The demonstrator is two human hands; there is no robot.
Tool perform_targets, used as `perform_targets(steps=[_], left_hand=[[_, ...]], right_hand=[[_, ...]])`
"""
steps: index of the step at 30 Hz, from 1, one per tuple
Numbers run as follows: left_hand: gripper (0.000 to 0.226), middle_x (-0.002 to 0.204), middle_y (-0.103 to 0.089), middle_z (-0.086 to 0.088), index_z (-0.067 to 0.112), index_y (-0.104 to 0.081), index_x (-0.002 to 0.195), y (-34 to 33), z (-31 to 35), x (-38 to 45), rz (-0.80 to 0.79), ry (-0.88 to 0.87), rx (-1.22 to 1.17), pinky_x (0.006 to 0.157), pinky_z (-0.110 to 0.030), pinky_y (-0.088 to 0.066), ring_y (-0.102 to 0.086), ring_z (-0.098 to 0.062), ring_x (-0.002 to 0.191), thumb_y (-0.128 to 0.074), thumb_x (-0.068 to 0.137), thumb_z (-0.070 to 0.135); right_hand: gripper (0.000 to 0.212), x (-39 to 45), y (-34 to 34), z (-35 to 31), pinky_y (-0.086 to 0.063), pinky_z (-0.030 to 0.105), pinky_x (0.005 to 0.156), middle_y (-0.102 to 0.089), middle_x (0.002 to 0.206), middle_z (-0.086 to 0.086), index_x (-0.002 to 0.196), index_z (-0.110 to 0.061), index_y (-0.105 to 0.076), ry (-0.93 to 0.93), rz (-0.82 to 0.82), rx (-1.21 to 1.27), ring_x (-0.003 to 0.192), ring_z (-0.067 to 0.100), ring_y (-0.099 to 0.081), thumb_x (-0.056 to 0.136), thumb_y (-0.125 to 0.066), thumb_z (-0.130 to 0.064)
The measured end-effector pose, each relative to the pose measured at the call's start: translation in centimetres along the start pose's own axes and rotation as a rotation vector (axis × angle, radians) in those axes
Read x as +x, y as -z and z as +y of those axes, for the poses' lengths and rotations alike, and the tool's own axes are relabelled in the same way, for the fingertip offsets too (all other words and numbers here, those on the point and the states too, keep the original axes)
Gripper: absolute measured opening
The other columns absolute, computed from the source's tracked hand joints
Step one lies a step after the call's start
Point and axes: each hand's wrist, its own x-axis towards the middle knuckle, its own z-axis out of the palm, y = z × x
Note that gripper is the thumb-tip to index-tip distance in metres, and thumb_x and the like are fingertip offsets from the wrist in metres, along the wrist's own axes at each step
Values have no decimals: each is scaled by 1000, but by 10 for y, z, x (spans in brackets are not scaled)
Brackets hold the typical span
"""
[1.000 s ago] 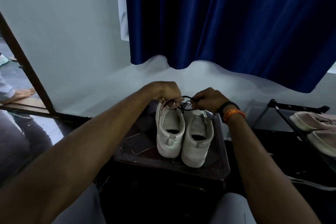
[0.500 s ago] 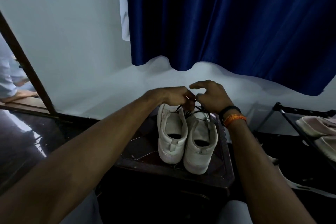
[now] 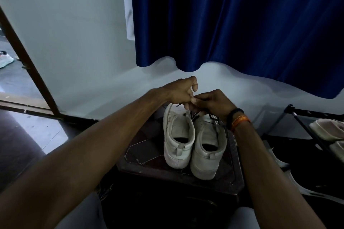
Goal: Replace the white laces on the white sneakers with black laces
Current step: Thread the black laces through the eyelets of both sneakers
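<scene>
Both hands have drawn together since 0.5 s ago: the left hand [image 3: 178, 92] and right hand [image 3: 212, 103] now meet fingertip to fingertip, each pinching the black lace [image 3: 195, 115]. That lace hangs just below them, over the 2 white sneakers [image 3: 206, 145] whose long axes point away from the person on the small table [image 3: 149, 165]; the right hand sits nearer the laced shoe.

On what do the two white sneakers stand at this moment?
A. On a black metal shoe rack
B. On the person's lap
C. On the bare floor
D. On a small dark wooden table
D: both white sneakers stand side by side, heels toward the camera, on the small dark wooden table; the black shoe rack at the right carries other shoes.
</scene>
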Motion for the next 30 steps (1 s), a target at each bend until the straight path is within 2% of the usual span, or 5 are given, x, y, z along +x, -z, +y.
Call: perform_targets(steps=[5, 10, 15, 22, 30], left_hand=[[20, 85, -76, -16, 7, -50, 107, 6, -11, -4, -28, -2, -175, 67, -27, -55, -71, -21, 69, -66, 95, 5], [9, 82, -77, -8, 4, -70, 95, 5, -21, -4, 100, -19, -149, 72, -28, -60, -73, -19, 74, -73, 91, 12], [5, 80, -74, -2, 11, -80, 83, -7, -19, 3, 235, 36, -259, 73, -27, -56, -67, -11, 75, -84, 80, 11], [10, 86, -70, -15, -5, -74, 99, -12, -10, -1, 179, 174, -507, 72, -26, -61, -66, -14, 71, -71, 89, -1], [23, 97, -74, -23, 1, -60, 105, -10, -18, -7, 124, 261, -591, 88, -37, -60, -74, -28, 86, -73, 87, -3]], right_hand=[[9, 0, 7, 6, -50, 13, 59, -77, 80, 11, 93, -7, -81, -6, 184, -118, 59, 5, -66, 90, -73, -8], [18, 0, 2, 7, -55, 21, 77, -77, 88, 2, 97, -12, -81, 13, 242, -251, 79, 12, -71, 89, -67, -5], [39, -2, -8, 0, -42, -1, 73, -77, 107, -4, 119, -22, -75, 200, 202, -312, 82, -9, -65, 84, -74, -6], [25, 0, -13, 11, -54, 29, 91, -77, 107, 5, 113, -19, -77, 261, 445, -545, 98, 23, -71, 89, -76, -20], [12, 1, -11, 15, -50, 18, 77, -78, 96, -3, 98, -23, -82, 292, 372, -566, 86, 12, -69, 89, -75, -18]])
